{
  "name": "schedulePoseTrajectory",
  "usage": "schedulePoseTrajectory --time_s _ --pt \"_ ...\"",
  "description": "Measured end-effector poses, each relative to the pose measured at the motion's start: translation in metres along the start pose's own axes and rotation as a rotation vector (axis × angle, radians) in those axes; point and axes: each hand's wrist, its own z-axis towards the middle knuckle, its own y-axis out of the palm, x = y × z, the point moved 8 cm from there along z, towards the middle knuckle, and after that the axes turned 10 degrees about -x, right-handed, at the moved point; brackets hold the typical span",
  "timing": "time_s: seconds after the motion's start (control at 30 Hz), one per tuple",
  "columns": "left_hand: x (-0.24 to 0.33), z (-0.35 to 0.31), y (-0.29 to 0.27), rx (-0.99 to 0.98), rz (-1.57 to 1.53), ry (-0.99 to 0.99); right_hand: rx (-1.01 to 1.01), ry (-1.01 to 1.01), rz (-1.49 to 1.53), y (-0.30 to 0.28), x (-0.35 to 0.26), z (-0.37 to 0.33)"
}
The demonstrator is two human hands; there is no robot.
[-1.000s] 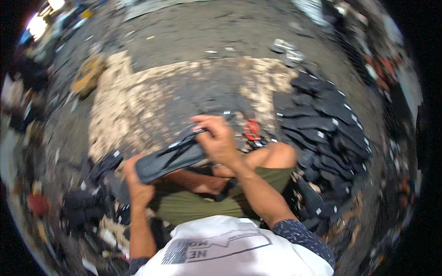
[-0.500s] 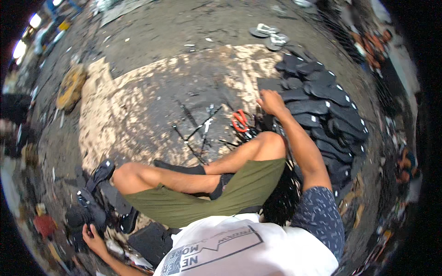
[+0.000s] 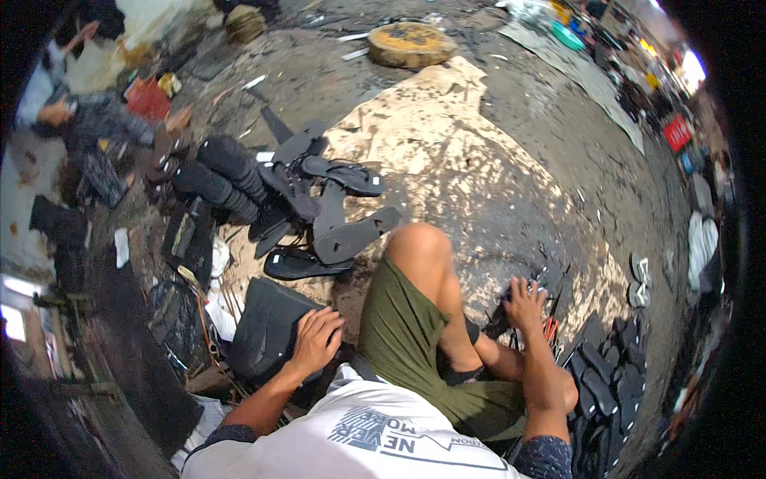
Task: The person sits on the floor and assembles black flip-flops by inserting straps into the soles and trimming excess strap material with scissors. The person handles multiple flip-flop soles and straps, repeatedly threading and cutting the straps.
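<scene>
My left hand lies at the edge of a black slab-like pad beside my hip, its fingers stretched out and nothing seen in them. Over the dark stained middle of the ground sheet is my right hand, fingers spread, above thin black straps. Tucked beside my right wrist are red-orange handles, partly hidden. To the left of my knee, black flip-flops lie in a loose pile. Many dark footwear soles are heaped by my right leg.
Bundled black soles stand behind the flip-flops. A round wooden block sits beyond the sheet. Another person's hand shows at upper left. A pair of sandals lies at the right. A green basin is far off.
The view has swung left. My right hand has left the sole heap and is over the straps. My left hand has moved from near the flip-flops to the black pad.
</scene>
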Motion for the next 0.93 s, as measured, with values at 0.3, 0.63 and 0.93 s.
schedulePoseTrajectory --time_s 0.3,0.63,0.93 --pt "-0.082 -0.033 -0.007 0.167 0.118 -0.539 0.079 -0.679 0.231 -0.253 -0.192 0.091" --pt "-0.108 -0.045 0.006 0.222 0.276 -0.491 0.392 -1.065 -0.007 -0.283 -0.409 0.174" --pt "-0.106 -0.011 0.028 -0.685 -0.258 -0.888 0.091 -0.646 0.24 -0.431 -0.051 0.146"
